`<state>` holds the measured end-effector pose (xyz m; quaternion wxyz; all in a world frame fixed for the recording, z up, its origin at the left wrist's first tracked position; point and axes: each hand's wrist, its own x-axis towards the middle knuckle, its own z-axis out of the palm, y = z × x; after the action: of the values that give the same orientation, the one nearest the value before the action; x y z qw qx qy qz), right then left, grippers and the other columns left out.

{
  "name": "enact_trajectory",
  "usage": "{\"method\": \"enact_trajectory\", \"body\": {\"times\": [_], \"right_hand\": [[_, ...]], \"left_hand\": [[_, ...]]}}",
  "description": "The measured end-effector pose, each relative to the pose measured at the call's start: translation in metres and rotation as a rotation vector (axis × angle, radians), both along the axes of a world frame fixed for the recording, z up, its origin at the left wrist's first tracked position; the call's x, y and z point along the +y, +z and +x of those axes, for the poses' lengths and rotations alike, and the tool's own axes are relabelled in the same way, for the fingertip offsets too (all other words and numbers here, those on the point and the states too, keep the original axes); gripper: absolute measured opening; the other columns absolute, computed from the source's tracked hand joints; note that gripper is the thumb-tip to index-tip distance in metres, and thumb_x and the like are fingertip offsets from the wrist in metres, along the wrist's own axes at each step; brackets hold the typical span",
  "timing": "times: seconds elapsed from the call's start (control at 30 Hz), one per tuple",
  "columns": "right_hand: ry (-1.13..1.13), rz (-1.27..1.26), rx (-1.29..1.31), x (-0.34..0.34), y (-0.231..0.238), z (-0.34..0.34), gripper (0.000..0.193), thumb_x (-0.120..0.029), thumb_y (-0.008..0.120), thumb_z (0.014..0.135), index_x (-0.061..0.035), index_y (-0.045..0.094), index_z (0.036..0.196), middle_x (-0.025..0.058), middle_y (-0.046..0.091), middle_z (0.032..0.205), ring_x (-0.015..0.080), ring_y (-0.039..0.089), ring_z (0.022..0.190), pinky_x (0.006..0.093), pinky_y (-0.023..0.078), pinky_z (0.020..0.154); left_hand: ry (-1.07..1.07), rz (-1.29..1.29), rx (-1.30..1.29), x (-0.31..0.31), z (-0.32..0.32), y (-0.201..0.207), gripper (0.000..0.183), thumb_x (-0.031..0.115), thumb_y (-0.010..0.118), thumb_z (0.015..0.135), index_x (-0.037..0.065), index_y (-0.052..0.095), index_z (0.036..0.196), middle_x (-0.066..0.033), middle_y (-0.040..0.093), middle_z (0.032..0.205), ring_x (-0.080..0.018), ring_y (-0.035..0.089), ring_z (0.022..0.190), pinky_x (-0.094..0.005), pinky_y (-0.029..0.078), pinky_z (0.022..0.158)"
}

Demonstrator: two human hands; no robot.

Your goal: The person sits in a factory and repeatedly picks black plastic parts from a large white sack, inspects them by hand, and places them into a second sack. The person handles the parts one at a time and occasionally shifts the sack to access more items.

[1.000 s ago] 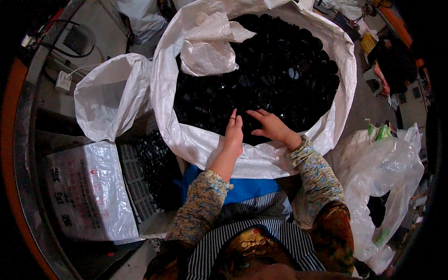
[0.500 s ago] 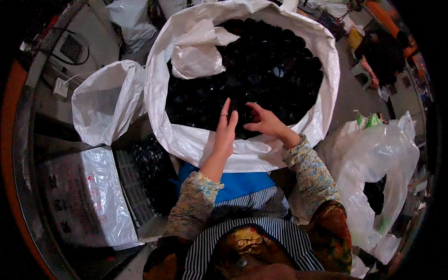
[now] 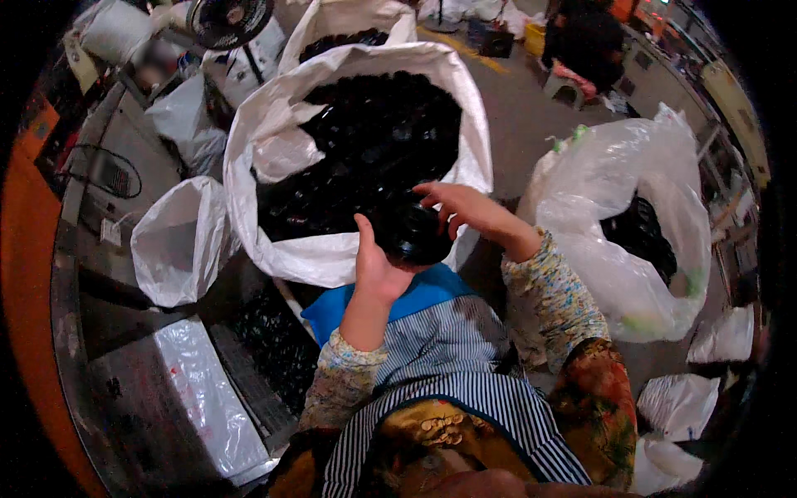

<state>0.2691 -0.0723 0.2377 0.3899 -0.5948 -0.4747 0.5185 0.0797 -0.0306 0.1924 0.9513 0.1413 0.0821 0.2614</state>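
A glossy black round piece point(image 3: 413, 232) rests in my left hand point(image 3: 383, 270), the thumb standing up at its left side and the other fingers hidden under it. My right hand point(image 3: 471, 214) bends its fingers over the upper right edge of the same piece. Both hands are at the near rim of a large white woven sack point(image 3: 237, 191). Many similar black pieces point(image 3: 386, 133) fill that sack, and a folded white flap point(image 3: 286, 153) lies over them at the left. The exact kind of the black piece is too dark to make out.
A smaller white bag point(image 3: 178, 249) gapes at the left, above a cardboard box point(image 3: 149, 407) and a dark crate of black pieces point(image 3: 270, 349). At the right stands a clear plastic bag point(image 3: 581, 249) with black items. Another person point(image 3: 585, 46) sits far right.
My hands, apart over the pile before, have come closer to me and now hold a black round piece between them. The view has shifted, showing more of the room beyond the sack.
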Motion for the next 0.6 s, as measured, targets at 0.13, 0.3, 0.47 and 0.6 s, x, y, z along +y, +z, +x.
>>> {"method": "enact_trajectory", "body": {"times": [0.13,0.3,0.47,0.6], "right_hand": [[0.084,0.663,-0.870,-0.051,-0.015,-0.014,0.061,-0.042,0.065,0.077,-0.0065,0.050,0.125,0.0147,0.057,0.109,0.0307,0.062,0.084,0.0400,0.051,0.071],[-0.160,0.238,-1.215,-0.162,0.074,0.048,0.056,-0.041,0.067,0.071,-0.0102,0.055,0.116,0.0140,0.058,0.105,0.0336,0.059,0.093,0.0424,0.050,0.076],[-0.936,-0.048,-1.986,-0.209,0.086,0.100,0.058,-0.035,0.076,0.063,-0.0101,0.057,0.112,0.0115,0.058,0.110,0.0316,0.055,0.101,0.0431,0.047,0.081],[-0.290,0.555,-0.986,-0.140,-0.026,0.042,0.049,-0.029,0.072,0.072,-0.0071,0.056,0.113,0.0140,0.055,0.116,0.0345,0.051,0.107,0.0438,0.043,0.090]], "left_hand": [[0.070,0.324,0.249,-0.044,0.008,-0.020,0.063,0.059,0.027,0.093,0.015,0.037,0.137,-0.0091,0.046,0.132,-0.0275,0.048,0.119,-0.0499,0.040,0.098],[0.192,1.323,1.069,-0.021,-0.057,-0.066,0.056,0.031,0.056,0.089,0.002,0.041,0.134,-0.0180,0.043,0.135,-0.0334,0.036,0.128,-0.0393,0.029,0.106],[0.174,1.902,1.603,-0.003,-0.105,-0.116,0.055,0.028,0.058,0.086,0.000,0.043,0.131,-0.0206,0.042,0.133,-0.0387,0.035,0.126,-0.0481,0.025,0.107],[0.265,2.035,1.449,-0.013,-0.096,-0.155,0.058,0.032,0.057,0.084,-0.001,0.043,0.130,-0.0205,0.036,0.138,-0.0409,0.029,0.129,-0.0508,0.022,0.107]]}}
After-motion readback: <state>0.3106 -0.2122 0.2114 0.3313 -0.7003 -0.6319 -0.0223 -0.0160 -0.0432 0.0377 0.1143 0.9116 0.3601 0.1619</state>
